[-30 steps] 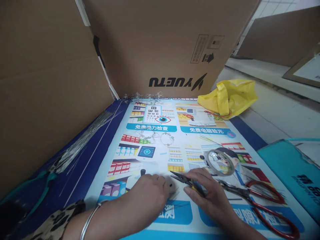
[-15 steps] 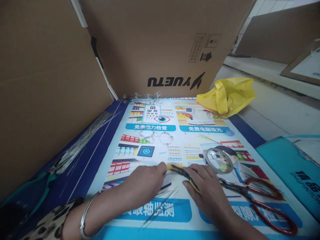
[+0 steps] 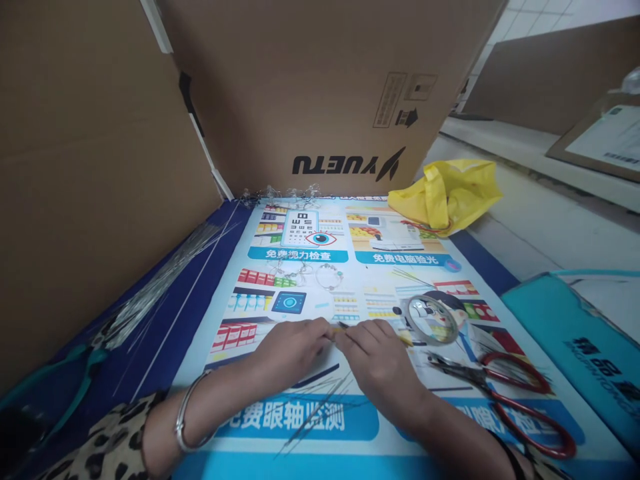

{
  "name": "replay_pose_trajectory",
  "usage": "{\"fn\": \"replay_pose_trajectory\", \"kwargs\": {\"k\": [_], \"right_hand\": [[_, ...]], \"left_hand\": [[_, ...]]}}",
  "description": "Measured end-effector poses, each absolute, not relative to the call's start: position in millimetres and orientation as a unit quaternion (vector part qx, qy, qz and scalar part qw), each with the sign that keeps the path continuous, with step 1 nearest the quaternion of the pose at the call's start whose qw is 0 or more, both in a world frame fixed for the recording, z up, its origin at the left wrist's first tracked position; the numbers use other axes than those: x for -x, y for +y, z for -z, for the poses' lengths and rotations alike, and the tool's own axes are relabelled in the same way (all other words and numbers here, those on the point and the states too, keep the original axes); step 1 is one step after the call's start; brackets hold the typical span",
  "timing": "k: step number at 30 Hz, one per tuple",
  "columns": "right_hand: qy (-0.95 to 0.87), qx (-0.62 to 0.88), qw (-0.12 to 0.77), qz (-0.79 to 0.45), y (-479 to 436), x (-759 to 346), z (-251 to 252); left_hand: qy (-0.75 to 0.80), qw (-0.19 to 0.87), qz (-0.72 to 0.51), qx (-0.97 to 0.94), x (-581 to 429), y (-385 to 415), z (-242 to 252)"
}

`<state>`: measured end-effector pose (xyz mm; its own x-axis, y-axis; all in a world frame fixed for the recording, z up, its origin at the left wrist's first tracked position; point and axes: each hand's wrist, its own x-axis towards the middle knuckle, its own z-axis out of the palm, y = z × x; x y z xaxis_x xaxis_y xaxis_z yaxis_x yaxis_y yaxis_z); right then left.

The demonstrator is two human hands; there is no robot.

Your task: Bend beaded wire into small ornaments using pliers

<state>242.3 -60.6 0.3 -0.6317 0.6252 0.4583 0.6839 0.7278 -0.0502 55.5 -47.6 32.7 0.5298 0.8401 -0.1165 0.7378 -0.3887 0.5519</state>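
My left hand (image 3: 300, 343) is closed in a pinch, its fingertips meeting those of my right hand; whatever lies between them is too small to make out. My right hand (image 3: 377, 360) is curled around small pliers. Only the dark tip of the pliers (image 3: 343, 326) shows above the fingers, with a bit of yellow handle beyond the knuckles. Loose thin wires (image 3: 320, 410) lie below both hands on the printed sheet (image 3: 280, 460). Farther off rest a beaded bracelet (image 3: 329, 276) and a tangle of wire pieces (image 3: 293, 268).
Right of my right hand are a roll of clear tape (image 3: 454, 327) and red-handled scissors (image 3: 517, 373). A teal case (image 3: 560, 333) and yellow bag (image 3: 450, 197) lie further right. Teal-handled pliers (image 3: 90, 373) and a wire bundle (image 3: 160, 287) sit left. Cardboard walls (image 3: 320, 87) stand behind.
My right hand has moved left and turned over the pliers, hiding most of them, and its fingers now meet my left hand. The view has shifted slightly.
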Motion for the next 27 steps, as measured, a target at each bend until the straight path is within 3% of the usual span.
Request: {"fn": "replay_pose_trajectory", "kwargs": {"k": [9, 14, 19, 27], "right_hand": [[-0.898, 0.386, 0.203, 0.057, -48.9, -252.4, 3.7], [-0.908, 0.385, 0.167, -0.008, -48.7, -258.6, 3.9], [-0.909, 0.369, 0.189, -0.036, -51.9, -254.5, 4.7], [-0.891, 0.373, 0.254, -0.049, -50.6, -253.1, 6.7]], "left_hand": [[0.467, 0.213, -0.076, -0.855, -42.1, -34.7, -21.6], [0.426, 0.305, -0.099, -0.846, -28.1, -20.5, -21.3], [0.431, 0.422, -0.14, -0.785, -23.9, -11.2, -19.6], [0.422, 0.42, -0.147, -0.79, -21.9, -10.8, -19.6]]}}
